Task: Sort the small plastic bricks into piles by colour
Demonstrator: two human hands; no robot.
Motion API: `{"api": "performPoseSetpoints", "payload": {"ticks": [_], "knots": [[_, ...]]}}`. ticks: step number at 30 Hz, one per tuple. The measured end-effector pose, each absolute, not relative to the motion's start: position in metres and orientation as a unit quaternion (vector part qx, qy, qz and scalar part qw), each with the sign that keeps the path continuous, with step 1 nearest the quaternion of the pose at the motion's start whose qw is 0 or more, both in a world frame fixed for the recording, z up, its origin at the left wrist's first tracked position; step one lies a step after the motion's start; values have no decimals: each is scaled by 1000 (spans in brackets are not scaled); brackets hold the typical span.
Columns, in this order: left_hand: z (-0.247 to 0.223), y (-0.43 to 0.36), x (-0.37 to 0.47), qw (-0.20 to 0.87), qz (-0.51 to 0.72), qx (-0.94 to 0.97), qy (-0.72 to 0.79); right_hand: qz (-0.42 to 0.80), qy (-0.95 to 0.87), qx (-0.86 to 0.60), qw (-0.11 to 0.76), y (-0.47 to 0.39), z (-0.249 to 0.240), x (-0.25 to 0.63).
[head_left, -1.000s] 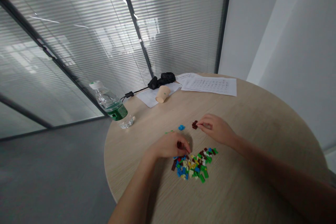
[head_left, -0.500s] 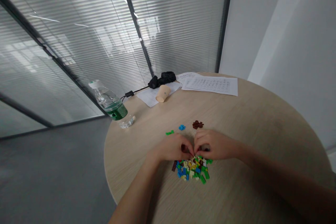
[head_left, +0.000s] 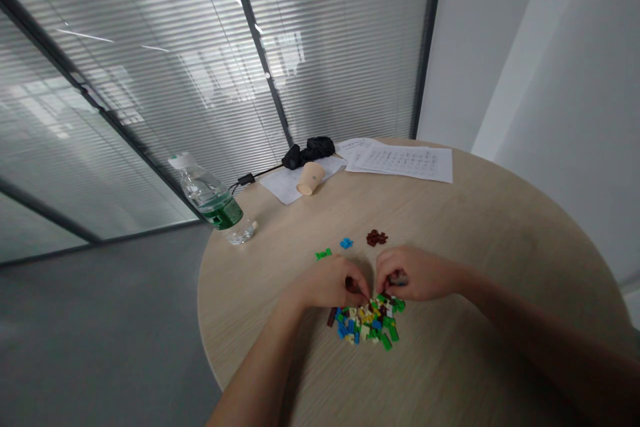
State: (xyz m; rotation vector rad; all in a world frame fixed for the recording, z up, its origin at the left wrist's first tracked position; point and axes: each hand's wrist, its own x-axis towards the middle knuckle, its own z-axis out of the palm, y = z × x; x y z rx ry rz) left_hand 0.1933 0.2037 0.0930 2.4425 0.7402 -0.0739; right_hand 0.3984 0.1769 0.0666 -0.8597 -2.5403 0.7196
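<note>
A mixed heap of small building bricks [head_left: 366,324] in green, blue, yellow, cream, white and brown lies on the round wooden table [head_left: 465,213]. At the heap's far left edge, my left hand [head_left: 333,281] is closed in a pinch, its fingertips down among the bricks. My right hand [head_left: 417,273] is bent over the far right edge with thumb and fingers pinched together. What either pinch holds is too small to make out. Beyond my hands sit three small groups: brown bricks [head_left: 377,238], blue bricks [head_left: 347,243] and green bricks [head_left: 323,253].
A clear bottle with a green label [head_left: 223,212] stands at the table's left edge. Farther back are a paper cup [head_left: 311,178] on its side, printed sheets [head_left: 405,161] and a black bundle [head_left: 320,147] with a cable. Glass panels with blinds [head_left: 345,47] rise behind.
My right hand has shifted slightly right, opening a gap between it and my left hand. My left hand has stayed nearly in place at the heap.
</note>
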Motion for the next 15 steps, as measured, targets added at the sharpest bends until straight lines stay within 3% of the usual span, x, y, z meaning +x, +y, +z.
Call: {"api": "performPoseSetpoints", "payload": {"ticks": [15], "knots": [[99, 214, 176, 242, -7, 902, 357, 310, -890, -285, 173, 176, 69, 402]]}}
